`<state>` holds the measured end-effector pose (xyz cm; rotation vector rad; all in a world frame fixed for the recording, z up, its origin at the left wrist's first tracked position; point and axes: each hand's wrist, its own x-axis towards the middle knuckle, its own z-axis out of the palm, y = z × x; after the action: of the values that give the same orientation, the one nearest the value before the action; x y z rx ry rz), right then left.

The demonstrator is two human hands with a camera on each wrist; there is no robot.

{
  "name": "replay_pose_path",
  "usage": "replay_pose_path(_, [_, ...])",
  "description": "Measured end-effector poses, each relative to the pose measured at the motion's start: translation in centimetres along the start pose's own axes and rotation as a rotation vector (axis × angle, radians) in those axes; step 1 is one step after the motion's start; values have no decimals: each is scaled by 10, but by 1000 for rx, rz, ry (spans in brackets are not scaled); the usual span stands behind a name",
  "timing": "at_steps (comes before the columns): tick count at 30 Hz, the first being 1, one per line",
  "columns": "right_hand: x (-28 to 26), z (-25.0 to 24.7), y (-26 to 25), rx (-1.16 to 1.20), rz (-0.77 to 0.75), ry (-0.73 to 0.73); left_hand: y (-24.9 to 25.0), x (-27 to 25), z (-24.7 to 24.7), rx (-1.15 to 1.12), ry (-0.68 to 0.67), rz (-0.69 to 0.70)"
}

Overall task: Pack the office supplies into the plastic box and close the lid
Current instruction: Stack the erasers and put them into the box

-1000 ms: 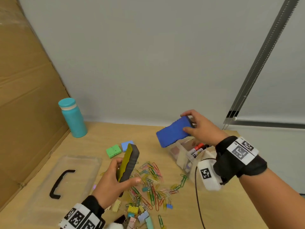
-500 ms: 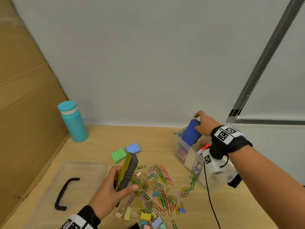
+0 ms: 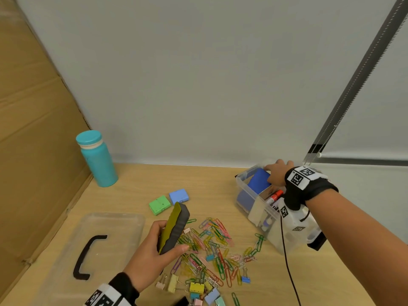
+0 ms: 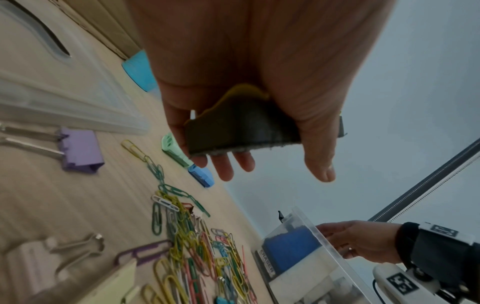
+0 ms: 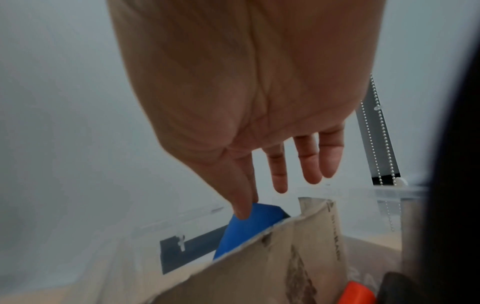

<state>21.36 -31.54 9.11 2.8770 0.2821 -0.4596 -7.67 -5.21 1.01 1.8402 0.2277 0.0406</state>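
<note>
A clear plastic box (image 3: 247, 191) stands open at the right of the table. A blue eraser (image 3: 258, 181) stands on end inside it, at its far end. My right hand (image 3: 277, 174) is over that end with its fingers straight, the thumb tip touching the top of the blue eraser (image 5: 249, 224). My left hand (image 3: 152, 250) grips a yellow and black eraser (image 3: 174, 228) above the table, left of the box; the left wrist view shows the eraser (image 4: 241, 127) clamped between thumb and fingers. The clear lid (image 3: 119, 226) with its black handle lies flat at the left.
Coloured paper clips (image 3: 212, 246) and binder clips (image 3: 196, 288) are strewn between lid and box. Small green (image 3: 159, 204) and blue (image 3: 178, 196) cases lie behind them. A teal bottle (image 3: 98, 160) stands by the cardboard wall. Red markers (image 3: 276, 195) and a packet (image 5: 285, 257) fill the box.
My right hand has carried the blue eraser from the air down into the far end of the box and straightened its fingers. The left hand still holds the yellow eraser.
</note>
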Motion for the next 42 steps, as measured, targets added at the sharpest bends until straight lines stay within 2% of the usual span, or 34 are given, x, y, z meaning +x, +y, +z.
replay_pose_path(2, [-10, -1, 0, -44, -25, 11, 4, -1, 6, 12, -3, 15])
replay_pose_path(5, [-31, -3, -2, 67, -73, 38, 12, -1, 18, 43, -35, 34])
replay_pose_path(8, [-60, -6, -5, 376, -255, 164, 21, 6, 33, 148, -51, 78])
replay_pose_path(10, [-86, -6, -10, 630, -401, 170, 29, 18, 47, 316, -27, 134])
replay_pose_path(12, [-112, -6, -15, 870, -508, -22, 43, 35, 66, 515, 21, 187])
replay_pose_path(14, [-127, -1, -16, 1086, -537, -264, 66, 53, 87, 634, 35, 227])
replay_pose_path(15, [-127, 3, -13, 1168, -534, -315, 77, 62, 96, 661, 16, 242])
replay_pose_path(16, [-127, 4, -8, 1206, -533, -295, 89, 72, 104, 664, -19, 248])
replay_pose_path(19, [-111, 3, 18, 1198, -437, -25, 113, 109, 121, 542, -116, 210])
replay_pose_path(22, [-96, 0, 51, 1215, -283, 225, 116, 151, 131, 301, -58, 92])
replay_pose_path(24, [-90, -2, 65, 1133, -225, 354, 110, 175, 140, 397, 5, 17])
replay_pose_path(26, [-86, -4, 67, 1041, -216, 415, 104, 191, 148, 536, -13, -54])
replay_pose_path(29, [-77, -6, 58, 929, -224, 409, 96, 206, 154, 634, -42, -99])
replay_pose_path(34, [-51, -4, 35, 790, -256, 334, 92, 208, 155, 691, -1, -112])
replay_pose_path(42, [-22, -10, 9, 664, -254, 118, 76, 170, 154, 623, 194, -111])
